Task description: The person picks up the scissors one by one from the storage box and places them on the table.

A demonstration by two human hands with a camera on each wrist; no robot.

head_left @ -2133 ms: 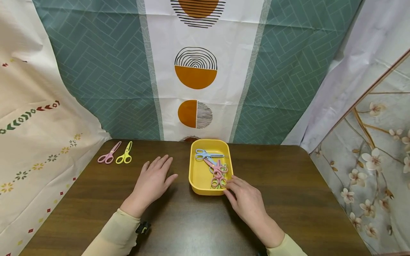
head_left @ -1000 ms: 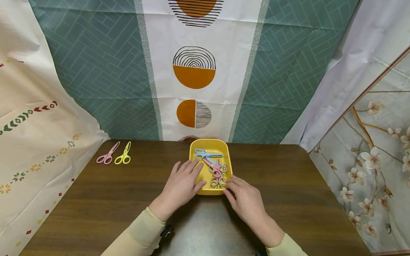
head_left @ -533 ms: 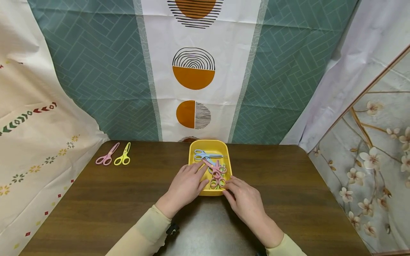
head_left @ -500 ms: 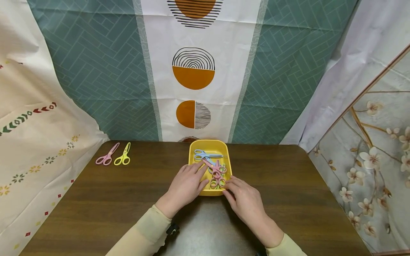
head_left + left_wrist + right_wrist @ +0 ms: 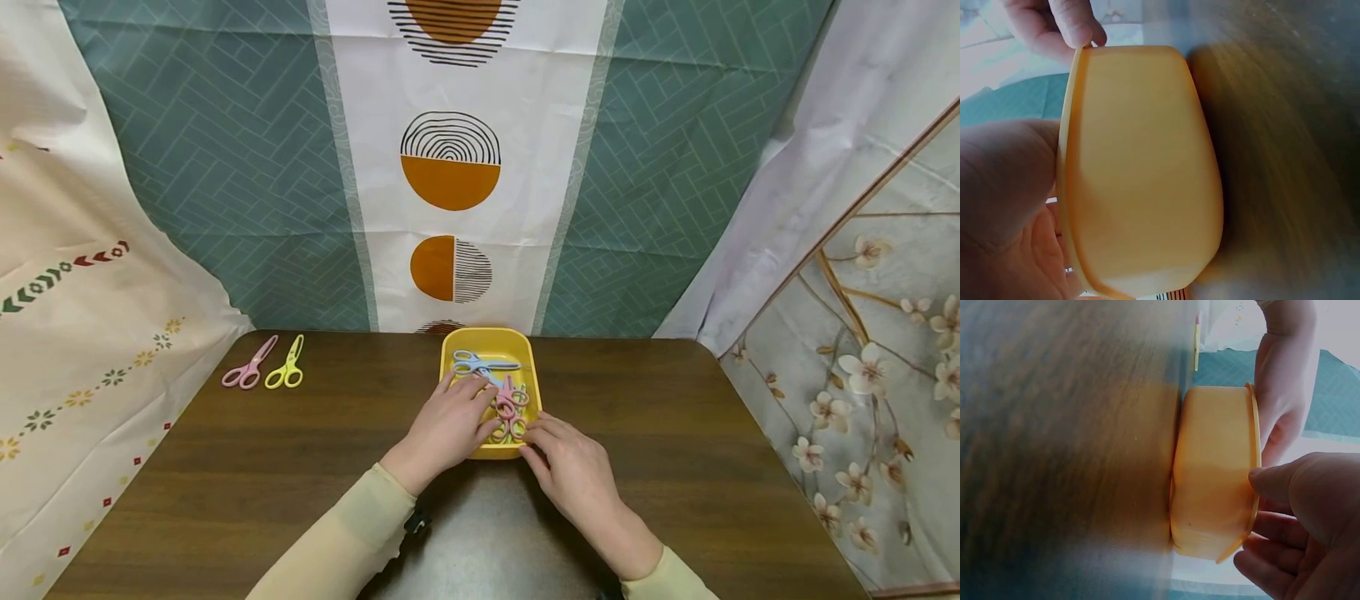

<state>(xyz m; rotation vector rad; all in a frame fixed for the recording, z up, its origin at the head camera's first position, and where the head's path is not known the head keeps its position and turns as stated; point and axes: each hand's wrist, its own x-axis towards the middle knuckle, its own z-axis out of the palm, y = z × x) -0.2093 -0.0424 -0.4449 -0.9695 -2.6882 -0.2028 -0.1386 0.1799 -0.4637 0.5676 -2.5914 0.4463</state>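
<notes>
Pinching, with right hand [image 5: 573,462], near right rim of yellow rectangular plastic tray [image 5: 498,452] by back edge of dark wooden table [image 5: 637,417]. Reaching inside with left hand [image 5: 450,425], thumb parted from loosely bent fingers, beside overlapping blue plastic scissors [image 5: 486,364] and pink plastic scissors [image 5: 507,397]; too covered to count or tell contact. Counted well left: two more, pink pair [image 5: 250,365], yellow pair [image 5: 286,367].

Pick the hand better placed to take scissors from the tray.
Likely the left hand: it reaches over the yellow tray, close to the scissors inside, while the right hand holds the tray's near right corner.
</notes>
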